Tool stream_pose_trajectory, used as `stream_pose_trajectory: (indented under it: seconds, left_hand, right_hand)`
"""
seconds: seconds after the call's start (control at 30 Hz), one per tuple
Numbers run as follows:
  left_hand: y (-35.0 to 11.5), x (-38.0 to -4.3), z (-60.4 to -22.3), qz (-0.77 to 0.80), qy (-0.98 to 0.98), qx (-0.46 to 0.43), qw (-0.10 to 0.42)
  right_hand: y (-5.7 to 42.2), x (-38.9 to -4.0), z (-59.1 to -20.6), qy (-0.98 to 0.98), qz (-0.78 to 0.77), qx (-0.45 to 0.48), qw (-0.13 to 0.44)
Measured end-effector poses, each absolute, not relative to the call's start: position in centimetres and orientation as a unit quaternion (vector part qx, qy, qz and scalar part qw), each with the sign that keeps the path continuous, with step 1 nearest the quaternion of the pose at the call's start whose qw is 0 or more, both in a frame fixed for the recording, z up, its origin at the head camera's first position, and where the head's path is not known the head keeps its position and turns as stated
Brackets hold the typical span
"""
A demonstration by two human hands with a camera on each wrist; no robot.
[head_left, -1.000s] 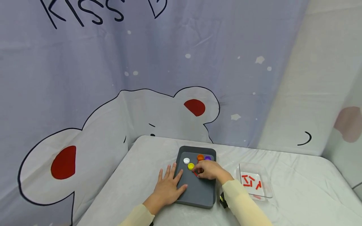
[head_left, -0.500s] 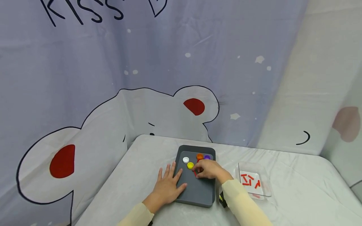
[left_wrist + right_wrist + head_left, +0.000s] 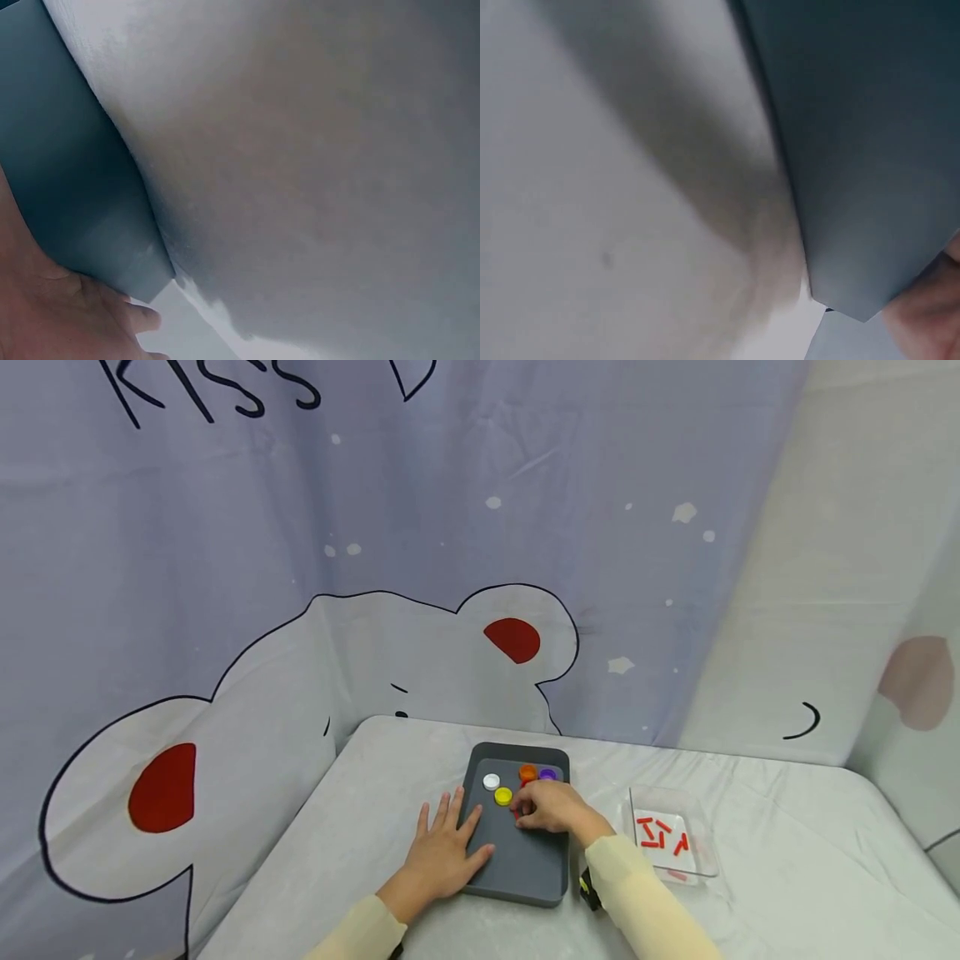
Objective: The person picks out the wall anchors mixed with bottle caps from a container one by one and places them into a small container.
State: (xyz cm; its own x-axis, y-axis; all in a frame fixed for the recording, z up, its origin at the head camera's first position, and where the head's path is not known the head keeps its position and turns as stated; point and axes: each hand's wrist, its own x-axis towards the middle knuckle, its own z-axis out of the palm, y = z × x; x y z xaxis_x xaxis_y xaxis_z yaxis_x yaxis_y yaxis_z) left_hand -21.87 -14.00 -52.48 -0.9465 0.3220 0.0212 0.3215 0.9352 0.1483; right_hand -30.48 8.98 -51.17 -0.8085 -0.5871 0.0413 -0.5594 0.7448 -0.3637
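A grey tray (image 3: 517,870) lies on the white-covered table. My left hand (image 3: 441,857) rests flat with spread fingers over the tray's left rim. Inside the tray, my right hand (image 3: 553,807) pinches a small red stick (image 3: 516,816) with curled fingers, just below a yellow round cap (image 3: 503,797). A white cap (image 3: 491,782) sits to the upper left of it. Toward the far right corner are an orange cap (image 3: 528,772) and a purple cap (image 3: 548,773). A red bit shows beneath the orange one, partly hidden by my right hand. Both wrist views show mostly tray wall and cloth.
A clear plastic box (image 3: 709,853) stands on the table to the right of the tray, with several red sticks (image 3: 662,840) scattered in it. Behind the table hangs a printed curtain (image 3: 420,510). My right sleeve (image 3: 637,885) passes between tray and box.
The red stick at my right fingertips has turned from slanting to nearly straight up and down in the head view. My left hand stays put on the tray. The head view shifts slightly.
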Motion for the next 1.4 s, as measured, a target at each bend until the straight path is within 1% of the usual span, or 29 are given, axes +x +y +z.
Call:
stream_pose_trajectory:
  seconds: [0.2, 0.47, 0.7, 0.93, 1.4]
  left_hand:
    - [-13.8, -21.9, -52.5, 0.075, 0.983, 0.166, 0.000]
    - [-13.8, -22.0, -52.6, 0.075, 0.984, 0.162, -0.006]
    - [-13.8, -22.1, -52.7, 0.068, 0.985, 0.157, 0.002]
    - [-13.8, -22.0, -52.5, 0.069, 0.985, 0.158, 0.001]
    - [-13.9, -22.0, -52.5, 0.073, 0.984, 0.161, -0.005]
  right_hand:
    - [9.3, -30.2, -51.1, 0.929, -0.201, -0.311, 0.025]
    - [10.8, -29.3, -49.5, 0.887, -0.291, -0.359, -0.020]
    - [13.8, -27.6, -48.0, 0.882, -0.324, -0.342, -0.029]
    - [16.9, -26.7, -46.8, 0.871, -0.354, -0.336, -0.055]
    - [22.1, -24.5, -45.5, 0.888, -0.362, -0.276, -0.060]
